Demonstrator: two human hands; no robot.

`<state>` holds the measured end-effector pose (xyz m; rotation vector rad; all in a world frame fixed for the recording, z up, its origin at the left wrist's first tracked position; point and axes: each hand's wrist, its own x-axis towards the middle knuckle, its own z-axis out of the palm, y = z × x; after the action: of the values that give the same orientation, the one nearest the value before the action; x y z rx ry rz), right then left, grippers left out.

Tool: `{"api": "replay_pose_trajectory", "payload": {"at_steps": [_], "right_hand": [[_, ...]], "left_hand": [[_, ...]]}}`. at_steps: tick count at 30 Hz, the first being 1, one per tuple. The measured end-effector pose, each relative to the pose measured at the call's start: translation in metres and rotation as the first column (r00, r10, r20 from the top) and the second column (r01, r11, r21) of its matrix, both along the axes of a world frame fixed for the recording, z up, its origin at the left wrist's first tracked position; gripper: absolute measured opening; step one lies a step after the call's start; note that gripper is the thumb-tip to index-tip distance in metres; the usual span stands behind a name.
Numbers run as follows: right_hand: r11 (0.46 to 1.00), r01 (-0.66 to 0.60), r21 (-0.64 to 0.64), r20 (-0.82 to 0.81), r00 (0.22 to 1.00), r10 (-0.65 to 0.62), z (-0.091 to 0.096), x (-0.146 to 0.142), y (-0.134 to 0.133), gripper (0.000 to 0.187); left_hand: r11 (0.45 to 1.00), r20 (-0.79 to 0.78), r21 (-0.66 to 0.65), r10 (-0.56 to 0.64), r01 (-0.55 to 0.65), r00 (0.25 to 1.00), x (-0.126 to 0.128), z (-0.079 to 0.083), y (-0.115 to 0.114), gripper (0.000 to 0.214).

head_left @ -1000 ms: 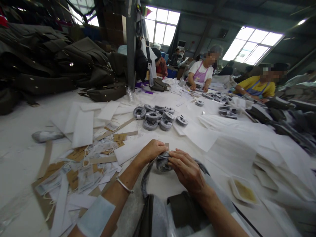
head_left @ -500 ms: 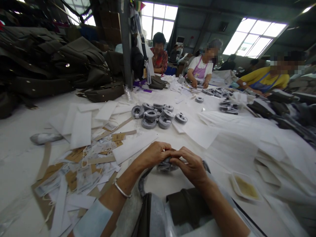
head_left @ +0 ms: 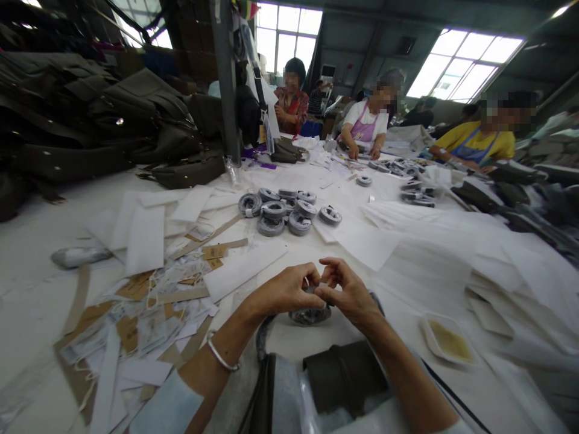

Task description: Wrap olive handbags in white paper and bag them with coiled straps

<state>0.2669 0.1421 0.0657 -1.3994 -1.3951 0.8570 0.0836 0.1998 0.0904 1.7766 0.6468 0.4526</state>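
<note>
In the middle of the head view, a grey coiled strap (head_left: 310, 316) in clear wrapping is held just above the white table. My left hand (head_left: 286, 290) is closed on its upper left side, with the thumb along the top. My right hand (head_left: 350, 298) pinches at its upper right, thumb close to the left thumb and forefinger arched up. A small pale piece shows between the fingertips; what it is I cannot tell. Below my hands lies a dark olive bag (head_left: 344, 380) with a grey-wrapped handle, partly covered in clear plastic and pale sheeting.
Several grey coiled straps (head_left: 274, 210) are heaped ahead. Paper tags and card strips (head_left: 140, 325) lie on the left, white foam sheets (head_left: 420, 241) on the right, near a shallow tray (head_left: 447, 340) of yellowish stuff. Olive bags (head_left: 90, 120) are piled back left. Co-workers (head_left: 364, 123) sit across the table.
My hands have shifted slightly and the right fingers have lifted and arched, showing more of the coiled strap. At the back, a co-worker's arm has risen.
</note>
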Motion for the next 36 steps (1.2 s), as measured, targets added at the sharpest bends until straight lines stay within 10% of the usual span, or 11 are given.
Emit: {"api": "replay_pose_trajectory", "payload": {"at_steps": [6, 16, 21, 27, 36], "right_hand": [[0.889, -0.279, -0.364, -0.317, 0.934, 0.164, 0.007, 0.01, -0.002, 0.042], [0.923, -0.169, -0.347, -0.359, 0.933, 0.036, 0.009, 0.004, -0.005, 0.039], [0.973, -0.013, -0.231, -0.173, 0.984, -0.028, 0.007, -0.005, -0.008, 0.033], [0.971, 0.177, 0.162, 0.196, 0.958, -0.208, 0.003, -0.017, -0.011, 0.021], [0.93, 0.057, 0.363, 0.309, 0.934, -0.178, 0.002, -0.016, -0.013, 0.014]], "left_hand": [[0.982, -0.032, 0.188, -0.008, 0.014, 0.999, 0.003, 0.005, -0.009, 0.03], [0.974, -0.226, 0.222, 0.098, -0.046, 0.969, 0.002, 0.003, -0.006, 0.04], [0.996, -0.24, 0.041, -0.07, 0.082, 0.968, -0.001, -0.007, 0.007, 0.023], [0.961, -0.007, -0.272, 0.054, -0.054, 0.999, 0.006, -0.021, 0.007, 0.021], [0.854, 0.088, -0.499, 0.215, -0.143, 0.973, 0.012, -0.026, 0.006, 0.03]]}}
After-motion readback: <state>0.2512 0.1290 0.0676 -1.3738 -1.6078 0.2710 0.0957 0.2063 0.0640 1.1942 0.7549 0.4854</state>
